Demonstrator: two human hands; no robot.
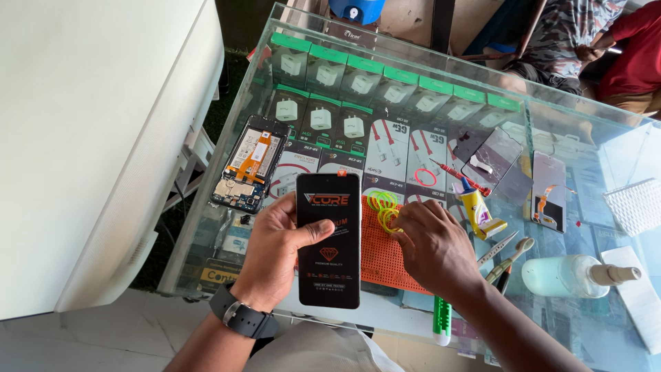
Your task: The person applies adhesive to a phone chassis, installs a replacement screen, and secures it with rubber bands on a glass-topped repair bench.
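Glass forms the worktop (413,65), a display case filling the middle and right of the frame; inside it lie rows of boxed chargers (358,83) and boxed cables (406,148), blurred by reflections. At centre, the left hand (275,255) is closed around a black phone screen panel (328,238), held upright over the near edge. Just right, the right hand (430,248) pinches yellow-green rubber bands (383,207) on an orange mat (379,255), largely covered by that hand. An opened phone (249,164) lies at centre left. At lower right, a spray bottle (575,275) lies on its side.

Black phone screen (328,238) held upright; yellow-green rubber bands (383,207) on orange mat.
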